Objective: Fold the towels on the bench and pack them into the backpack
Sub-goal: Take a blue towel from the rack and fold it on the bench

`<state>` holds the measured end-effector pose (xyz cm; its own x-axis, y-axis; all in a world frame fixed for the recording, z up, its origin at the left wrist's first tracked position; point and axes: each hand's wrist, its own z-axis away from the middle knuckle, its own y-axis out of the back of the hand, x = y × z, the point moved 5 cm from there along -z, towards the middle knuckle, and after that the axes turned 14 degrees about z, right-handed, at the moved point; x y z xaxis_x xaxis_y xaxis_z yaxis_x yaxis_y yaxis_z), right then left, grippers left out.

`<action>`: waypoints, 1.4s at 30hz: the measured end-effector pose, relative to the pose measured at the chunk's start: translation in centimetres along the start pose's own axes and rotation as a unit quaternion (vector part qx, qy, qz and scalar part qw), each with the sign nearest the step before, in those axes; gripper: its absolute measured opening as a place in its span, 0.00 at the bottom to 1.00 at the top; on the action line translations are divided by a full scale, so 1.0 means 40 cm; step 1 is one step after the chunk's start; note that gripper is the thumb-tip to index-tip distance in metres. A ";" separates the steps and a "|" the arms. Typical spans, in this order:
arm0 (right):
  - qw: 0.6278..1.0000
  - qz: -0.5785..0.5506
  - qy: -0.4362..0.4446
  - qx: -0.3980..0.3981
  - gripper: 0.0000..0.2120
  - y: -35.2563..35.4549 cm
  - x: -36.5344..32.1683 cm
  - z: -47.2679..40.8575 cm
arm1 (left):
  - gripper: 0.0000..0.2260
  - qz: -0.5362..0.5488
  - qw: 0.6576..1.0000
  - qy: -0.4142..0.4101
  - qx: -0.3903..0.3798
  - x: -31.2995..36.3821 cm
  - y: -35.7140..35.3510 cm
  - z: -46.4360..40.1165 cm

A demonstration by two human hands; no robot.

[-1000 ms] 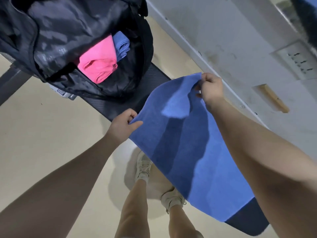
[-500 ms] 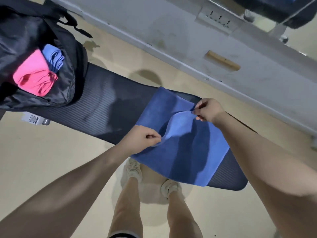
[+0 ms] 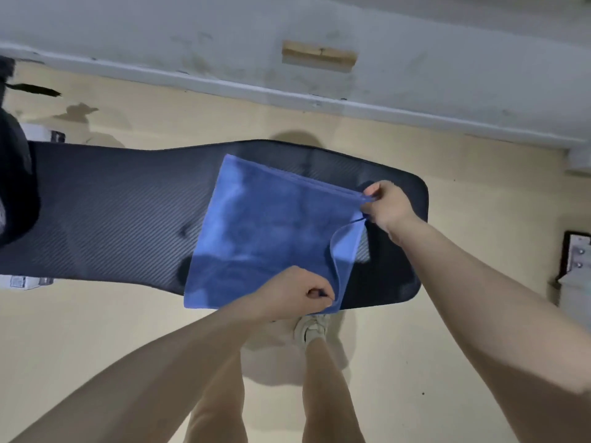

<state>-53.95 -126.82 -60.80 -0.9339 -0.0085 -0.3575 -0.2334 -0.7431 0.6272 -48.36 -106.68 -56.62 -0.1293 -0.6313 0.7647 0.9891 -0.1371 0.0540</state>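
Our left hand (image 3: 299,290) pinches the blue towel (image 3: 268,231) at its near rt corner; right hand (image 3: 388,204) pinches the far rt corner. Towel lies across the bench (image 3: 112,212), free edge leftward, so we'd fold left.

Setting reads as a gym or workout room: a long black padded bench (image 3: 112,212) with ribbed upholstery stands on a plain beige floor (image 3: 80,340) beside a scuffed, stained grey wall (image 3: 192,33) with a pale skirting strip (image 3: 415,113) along its base.
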 end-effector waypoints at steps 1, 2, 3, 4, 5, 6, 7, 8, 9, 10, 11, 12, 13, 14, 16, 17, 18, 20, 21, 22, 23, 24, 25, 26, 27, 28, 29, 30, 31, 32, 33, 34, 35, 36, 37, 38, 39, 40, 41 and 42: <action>1.000 -0.007 -0.008 0.008 0.12 -0.001 0.024 -0.012 | 0.08 -0.010 1.000 0.000 -0.024 -0.005 -0.020 -0.013; 1.000 -0.008 -0.012 0.016 0.10 -0.002 0.043 -0.022 | 0.09 -0.028 0.998 0.001 -0.051 -0.011 -0.037 -0.023; 1.000 -0.007 -0.015 0.026 0.09 -0.004 0.059 -0.032 | 0.12 -0.059 0.995 0.005 -0.077 -0.017 -0.049 -0.034; 0.999 -0.001 -0.016 0.038 0.08 -0.004 0.070 -0.040 | 0.13 -0.094 0.991 0.012 -0.098 -0.024 -0.054 -0.043; 0.999 0.005 -0.013 0.052 0.08 -0.003 0.075 -0.044 | 0.14 -0.116 0.988 0.021 -0.102 -0.033 -0.051 -0.055; 0.998 0.006 -0.007 0.065 0.08 -0.004 0.078 -0.047 | 0.14 -0.126 0.988 0.028 -0.088 -0.042 -0.041 -0.068; 0.997 -0.001 0.004 0.075 0.08 -0.005 0.079 -0.049 | 0.15 -0.136 0.988 0.029 -0.060 -0.047 -0.021 -0.080; 0.996 -0.014 0.016 0.083 0.07 -0.007 0.078 -0.050 | 0.16 -0.148 0.988 0.028 -0.024 -0.051 0.008 -0.090; 0.995 -0.029 0.027 0.087 0.07 -0.010 0.076 -0.049 | 0.16 -0.154 0.987 0.024 0.023 -0.057 0.042 -0.102; 0.995 -0.038 0.038 0.089 0.06 -0.013 0.073 -0.050 | 0.16 -0.162 0.984 0.009 0.079 -0.062 0.083 -0.114; 0.994 -0.037 0.047 0.092 0.06 -0.016 0.070 -0.051 | 0.16 -0.178 0.975 -0.012 0.134 -0.064 0.125 -0.125; 0.993 -0.030 0.054 0.096 0.06 -0.019 0.068 -0.055 | 0.16 -0.199 0.963 -0.022 0.180 -0.066 0.167 -0.134; 0.993 -0.021 0.059 0.100 0.06 -0.020 0.066 -0.057 | 0.17 -0.218 0.951 -0.015 0.218 -0.065 0.208 -0.142; 0.993 -0.014 0.061 0.103 0.06 -0.023 0.067 -0.060 | 0.19 -0.239 0.940 0.004 0.244 -0.064 0.247 -0.151; 0.992 0.002 0.060 0.110 0.06 -0.024 0.069 -0.066 | 0.22 -0.278 0.921 0.050 0.269 -0.066 0.315 -0.163; 0.992 0.012 0.058 0.114 0.06 -0.023 0.070 -0.069 | 0.22 -0.292 0.914 0.070 0.274 -0.069 0.344 -0.167; 0.991 0.019 0.055 0.119 0.05 -0.021 0.071 -0.072 | 0.22 -0.303 0.908 0.087 0.275 -0.074 0.369 -0.170; 0.989 0.029 0.062 0.129 0.05 -0.020 0.070 -0.073 | 0.19 -0.323 0.903 0.105 0.262 -0.083 0.401 -0.174; 0.988 0.034 0.075 0.130 0.05 -0.020 0.068 -0.071 | 0.17 -0.333 0.901 0.104 0.256 -0.086 0.410 -0.174; 0.987 0.042 0.090 0.124 0.05 -0.024 0.065 -0.070 | 0.16 -0.343 0.899 0.099 0.254 -0.085 0.416 -0.174; 0.986 0.060 0.107 0.114 0.05 -0.029 0.061 -0.067 | 0.16 -0.350 0.896 0.093 0.256 -0.083 0.423 -0.173; 0.983 0.089 0.123 0.104 0.05 -0.034 0.057 -0.066 | 0.15 -0.353 0.894 0.092 0.261 -0.083 0.431 -0.171; 0.978 0.125 0.134 0.098 0.05 -0.037 0.053 -0.067 | 0.14 -0.351 0.892 0.094 0.267 -0.082 0.440 -0.168; 0.973 0.159 0.137 0.095 0.05 -0.040 0.051 -0.072 | 0.13 -0.344 0.893 0.097 0.272 -0.085 0.450 -0.167; 0.968 0.189 0.137 0.091 0.05 -0.042 0.048 -0.075 | 0.12 -0.337 0.895 0.099 0.276 -0.089 0.459 -0.166; 0.964 0.211 0.138 0.086 0.05 -0.046 0.043 -0.081 | 0.11 -0.335 0.895 0.093 0.278 -0.093 0.469 -0.167; 0.961 0.226 0.140 0.080 0.05 -0.050 0.036 -0.084 | 0.11 -0.338 0.896 0.083 0.276 -0.094 0.476 -0.169; 0.960 0.233 0.138 0.076 0.04 -0.053 0.030 -0.087 | 0.11 -0.341 0.897 0.073 0.271 -0.093 0.482 -0.170; 0.960 0.233 0.132 0.076 0.04 -0.053 0.024 -0.089 | 0.11 -0.342 0.899 0.068 0.266 -0.094 0.487 -0.170; 0.964 0.223 0.121 0.077 0.03 -0.053 0.019 -0.089 | 0.10 -0.336 0.902 0.070 0.261 -0.096 0.494 -0.169; 0.970 0.200 0.111 0.077 0.03 -0.050 0.016 -0.088 | 0.10 -0.323 0.908 0.077 0.256 -0.101 0.502 -0.168; 0.978 0.167 0.100 0.077 0.02 -0.047 0.017 -0.089 | 0.09 -0.304 0.915 0.082 0.253 -0.107 0.509 -0.166; 0.984 0.129 0.092 0.077 0.01 -0.043 0.018 -0.088 | 0.09 -0.285 0.920 0.083 0.254 -0.109 0.516 -0.162; 0.989 0.096 0.084 0.075 0.01 -0.040 0.020 -0.088 | 0.08 -0.265 0.925 0.080 0.262 -0.109 0.526 -0.158; 0.992 0.068 0.076 0.071 0.02 -0.036 0.020 -0.088 | 0.08 -0.246 0.927 0.077 0.271 -0.108 0.537 -0.151; 0.995 0.043 0.066 0.066 0.04 -0.032 0.021 -0.090 | 0.08 -0.233 0.929 0.074 0.278 -0.108 0.547 -0.146; 0.996 0.020 0.055 0.062 0.05 -0.028 0.020 -0.091 | 0.07 -0.228 0.930 0.075 0.277 -0.108 0.557 -0.141; 0.997 0.004 0.047 0.061 0.05 -0.024 0.017 -0.093 | 0.06 -0.228 0.932 0.075 0.272 -0.110 0.568 -0.138; 0.997 0.000 0.044 0.061 0.03 -0.019 0.011 -0.094 | 0.04 -0.227 0.933 0.077 0.268 -0.112 0.579 -0.135; 0.997 0.004 0.045 0.060 0.02 -0.015 0.003 -0.096 | 0.03 -0.223 0.935 0.077 0.266 -0.114 0.591 -0.134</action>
<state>-52.88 -128.95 -63.89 -0.9093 -0.0782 -0.4088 -0.2616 -0.6566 0.7074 -24.77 -111.12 -62.28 -0.5055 -0.7102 0.4899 0.7241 -0.0406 0.6885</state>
